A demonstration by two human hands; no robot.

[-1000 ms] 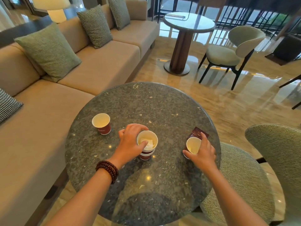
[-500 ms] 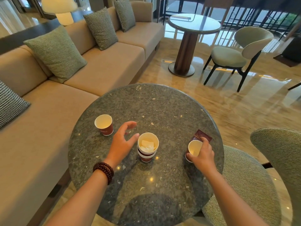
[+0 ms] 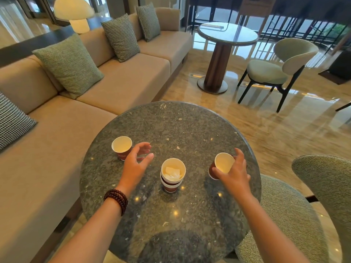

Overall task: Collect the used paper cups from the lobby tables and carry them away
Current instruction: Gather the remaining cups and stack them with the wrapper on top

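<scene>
On the round dark stone table (image 3: 182,130) stand red paper cups with white insides. A single cup (image 3: 121,148) sits at the left. A stack of nested cups (image 3: 172,174) with crumpled white paper inside stands in the middle. My left hand (image 3: 137,162) hovers open between the single cup and the stack, fingers spread, close beside the single cup. My right hand (image 3: 234,172) grips a third cup (image 3: 221,166), tilted with its mouth toward me, lifted off the table at the right.
A long beige sofa (image 3: 117,82) with green cushions runs along the left. A second round table (image 3: 227,35) and a pale chair (image 3: 275,69) stand beyond on the glossy floor. Two green upholstered chairs (image 3: 296,211) crowd the table's right side.
My left hand let go of the cup stack and moved left toward the single cup. My right hand lifted and tilted its cup; the dark red packet beside it is no longer visible.
</scene>
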